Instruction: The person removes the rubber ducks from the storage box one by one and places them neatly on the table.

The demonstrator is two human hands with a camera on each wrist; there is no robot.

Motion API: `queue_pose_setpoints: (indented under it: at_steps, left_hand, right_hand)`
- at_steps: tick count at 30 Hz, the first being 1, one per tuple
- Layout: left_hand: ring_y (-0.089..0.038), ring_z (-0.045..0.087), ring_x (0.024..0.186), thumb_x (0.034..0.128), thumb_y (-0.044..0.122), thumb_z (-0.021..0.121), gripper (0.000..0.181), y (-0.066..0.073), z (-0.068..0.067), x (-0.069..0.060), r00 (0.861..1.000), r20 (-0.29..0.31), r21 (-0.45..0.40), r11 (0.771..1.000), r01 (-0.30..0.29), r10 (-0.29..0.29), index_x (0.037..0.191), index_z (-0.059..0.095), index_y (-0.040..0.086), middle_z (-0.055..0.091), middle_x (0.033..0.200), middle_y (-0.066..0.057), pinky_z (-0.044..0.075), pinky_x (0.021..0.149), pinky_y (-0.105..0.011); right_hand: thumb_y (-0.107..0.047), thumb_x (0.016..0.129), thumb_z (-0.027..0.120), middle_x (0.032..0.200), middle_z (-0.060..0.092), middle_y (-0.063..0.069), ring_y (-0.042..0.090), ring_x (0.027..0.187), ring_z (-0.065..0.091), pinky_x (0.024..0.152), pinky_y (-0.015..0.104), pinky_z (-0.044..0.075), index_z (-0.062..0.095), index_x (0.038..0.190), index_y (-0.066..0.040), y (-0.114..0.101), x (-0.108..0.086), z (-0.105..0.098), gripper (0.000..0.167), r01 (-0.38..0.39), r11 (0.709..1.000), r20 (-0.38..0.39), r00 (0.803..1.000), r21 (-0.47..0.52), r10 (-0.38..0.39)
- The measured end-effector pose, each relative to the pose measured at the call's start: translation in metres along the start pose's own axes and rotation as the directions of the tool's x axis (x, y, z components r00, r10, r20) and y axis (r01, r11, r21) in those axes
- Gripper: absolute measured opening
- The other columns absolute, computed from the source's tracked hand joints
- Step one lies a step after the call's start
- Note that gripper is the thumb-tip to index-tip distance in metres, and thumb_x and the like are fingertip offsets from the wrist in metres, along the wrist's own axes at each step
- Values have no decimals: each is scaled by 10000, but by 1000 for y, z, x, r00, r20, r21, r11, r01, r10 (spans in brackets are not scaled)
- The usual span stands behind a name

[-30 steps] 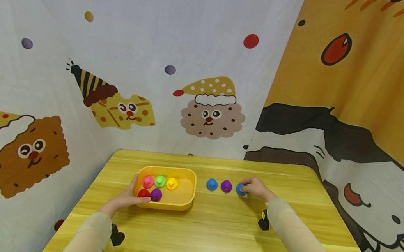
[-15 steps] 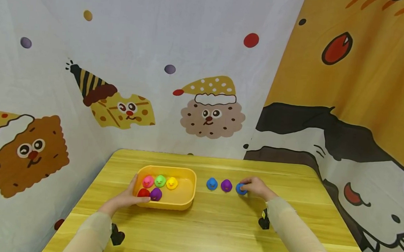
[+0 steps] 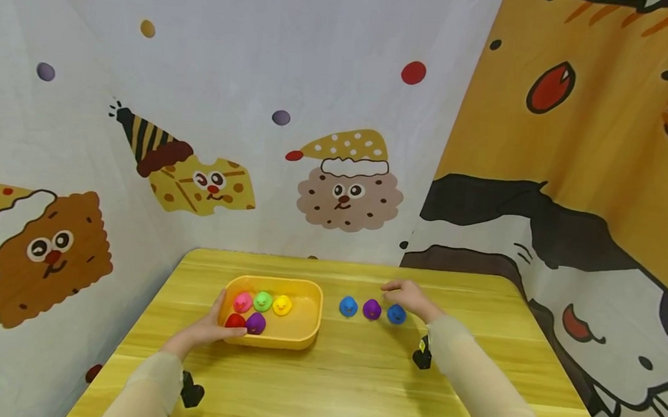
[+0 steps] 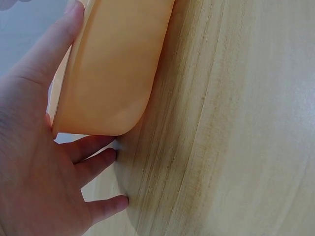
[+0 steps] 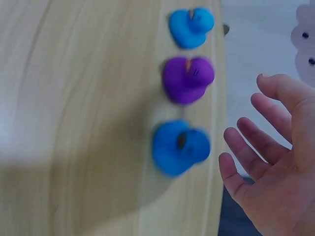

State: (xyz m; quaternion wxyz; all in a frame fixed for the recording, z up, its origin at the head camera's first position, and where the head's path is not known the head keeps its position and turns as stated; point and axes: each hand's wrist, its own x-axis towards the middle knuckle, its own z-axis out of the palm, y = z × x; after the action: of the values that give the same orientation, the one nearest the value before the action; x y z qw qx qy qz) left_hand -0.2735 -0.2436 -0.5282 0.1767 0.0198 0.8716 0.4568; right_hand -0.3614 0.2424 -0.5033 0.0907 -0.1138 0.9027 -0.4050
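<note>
The left hand (image 3: 204, 332) holds the left end of an orange tray (image 3: 284, 343), thumb over the near rim; the left wrist view shows the left hand (image 4: 44, 147) against the tray's wall (image 4: 118, 64). Inside lie pink (image 3: 243, 302), green (image 3: 263, 301), yellow (image 3: 282, 305), red (image 3: 235, 320) and purple (image 3: 255, 323) ducks. Right of the tray stand a blue duck (image 3: 348, 306), a purple duck (image 3: 371, 309) and another blue duck (image 3: 396, 314) in a row. The right hand (image 3: 412, 298), fingers relaxed and empty, hovers above and behind the rightmost one (image 5: 179, 147).
The wooden table (image 3: 321, 388) reaches back to a printed cloth (image 3: 229, 46) with cartoon figures. Black devices (image 3: 191, 390) are worn at both wrists, below the light sleeves.
The right hand has let go of the rightmost blue duck and moved up and slightly left from it. The left hand stays on the tray. The head view has shifted slightly.
</note>
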Motion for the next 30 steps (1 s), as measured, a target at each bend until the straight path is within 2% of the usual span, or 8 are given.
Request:
queue_pose_setpoints:
  at_steps: [3,6,9,13,16,22,30]
  left_hand:
    - [-533,40,1397,819,426,751,1249,-3,0,2,1000,1,0,1000,15,-15,1498,-244,96,-106,1558,-304,62,1096,-658]
    - [-537,30,1395,807,465,748,1261,-7,0,4,1000,0,2,1000,11,-11,1501,-246,118,-106,1561,-296,52,1087,-670]
    - [-547,33,1389,800,499,740,1267,-9,1,4,1000,-4,6,1000,1,-1,1502,-242,113,-100,1559,-302,48,1077,-682]
    - [-538,29,1394,809,479,741,1255,-9,2,4,1000,-11,-3,1000,8,-8,1503,-232,96,-99,1566,-287,39,1072,-687]
    - [-529,22,1400,806,464,750,1253,-8,2,4,1000,-14,-15,1000,23,-23,1508,-221,96,-103,1573,-270,45,1066,-697]
    - [-555,43,1383,818,485,727,1244,0,2,-4,1000,-8,-4,1000,12,-12,1500,-234,88,-88,1557,-307,66,1060,-707]
    - [-570,51,1371,832,443,726,1218,4,3,-8,1000,-18,-15,1000,-22,21,1501,-218,64,-82,1544,-333,66,1057,-712]
  right_hand:
    - [-188,913,639,1248,619,169,371,1200,527,989,509,432,677,1191,-18,-16,6,6,328,39,999,11,999,27,-39]
    - [-239,894,667,1191,652,145,327,1131,581,941,456,475,700,1150,-27,-31,11,14,334,128,991,4,992,40,-128]
    - [-253,889,680,1179,658,111,287,1097,603,923,428,489,708,1145,-49,-47,17,24,328,155,986,13,988,58,-156]
    - [-201,906,670,1223,639,117,294,1119,593,961,463,465,686,1186,-48,-71,24,39,320,118,989,41,992,92,-122]
    - [-206,907,677,1209,651,88,256,1089,606,927,440,490,694,1182,-78,-83,29,49,303,104,990,52,993,96,-110]
    - [-217,918,671,1213,651,68,228,1070,606,847,414,533,697,1188,-100,-103,40,69,295,89,986,98,990,142,-104]
    - [-200,933,657,1232,631,130,214,1026,613,890,502,500,681,1202,-80,-119,46,99,295,91,967,141,982,239,-127]
